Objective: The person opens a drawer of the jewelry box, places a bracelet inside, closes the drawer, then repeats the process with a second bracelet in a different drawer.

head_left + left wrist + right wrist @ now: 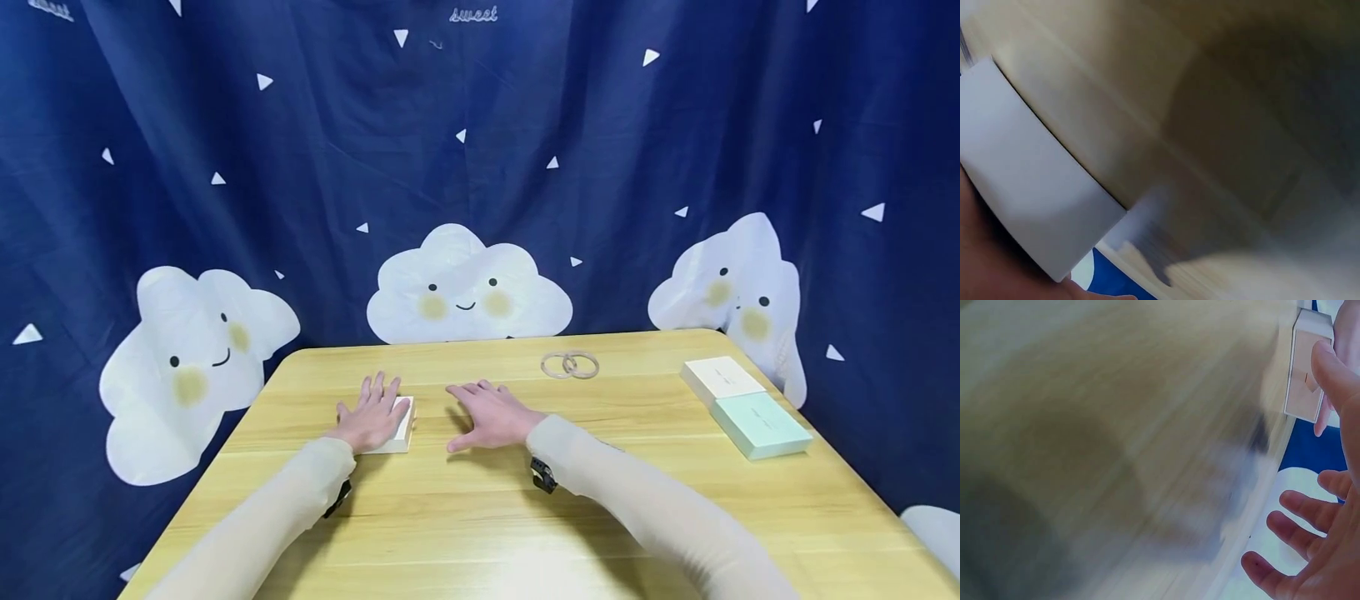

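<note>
Lying over a small white rectangular box (397, 442), left hand (370, 421) has fingers extended and fanned apart, thumb toward the box's right side; firm contact hard to tell. Box sits flat on the pale wood-grain table (450, 517), left of middle; right wrist view shows a small tab (1313, 383) on its pinkish end. Right hand (495, 415) is beside the box, apart from it, fingers spread, thumb out, nothing held; cannot tell whether it touches the table. Both arms: off-white long sleeves (660, 500), black wrist device (543, 475) at each wrist. Far side of table: two pale pinkish thin rings (567, 374), overlapping; cannot tell if linked. Right edge: a flat white box with small print (722, 379) touching a flat mint-green box (761, 423), the mint one nearer the person. Behind: navy curtain (480, 183) with white triangles and smiling clouds. Table blurred in both wrist views.
</note>
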### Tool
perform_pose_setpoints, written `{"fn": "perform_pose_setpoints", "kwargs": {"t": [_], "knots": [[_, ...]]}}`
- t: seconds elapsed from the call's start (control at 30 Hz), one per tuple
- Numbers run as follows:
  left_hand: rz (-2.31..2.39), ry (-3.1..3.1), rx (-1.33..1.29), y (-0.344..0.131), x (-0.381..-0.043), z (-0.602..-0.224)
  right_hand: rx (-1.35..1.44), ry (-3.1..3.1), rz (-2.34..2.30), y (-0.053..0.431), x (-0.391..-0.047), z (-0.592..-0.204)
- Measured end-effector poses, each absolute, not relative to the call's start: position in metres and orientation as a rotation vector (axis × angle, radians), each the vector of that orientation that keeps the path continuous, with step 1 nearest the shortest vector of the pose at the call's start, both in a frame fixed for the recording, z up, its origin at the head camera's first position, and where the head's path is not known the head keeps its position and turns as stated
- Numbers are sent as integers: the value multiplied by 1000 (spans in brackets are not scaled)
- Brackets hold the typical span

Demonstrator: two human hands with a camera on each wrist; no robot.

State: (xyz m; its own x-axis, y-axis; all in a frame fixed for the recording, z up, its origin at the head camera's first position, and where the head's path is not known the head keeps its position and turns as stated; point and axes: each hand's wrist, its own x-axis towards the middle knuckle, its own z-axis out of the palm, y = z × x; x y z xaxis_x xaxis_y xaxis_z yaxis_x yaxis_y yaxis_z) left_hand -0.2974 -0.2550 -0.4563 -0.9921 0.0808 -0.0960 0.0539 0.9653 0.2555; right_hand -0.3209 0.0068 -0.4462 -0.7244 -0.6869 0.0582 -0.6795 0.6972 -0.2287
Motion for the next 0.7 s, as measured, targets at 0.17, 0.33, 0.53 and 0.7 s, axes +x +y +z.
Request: {"fn": "perform_pose_setpoints", "kwargs": {"t": [0.17,0.33,0.53,0.7], "knots": [[389,3008,102,-254,-298,-461,-1129,2869,-361,13,-319,-446],[376,3008,103,-254,-296,-461,-1112,2863,-369,19,-315,-444],[361,3020,101,-255,-296,-462,-1103,2863,-381,31,-311,-439],[371,3029,102,-253,-296,-462,-1101,2864,-372,47,-309,-437]]}}
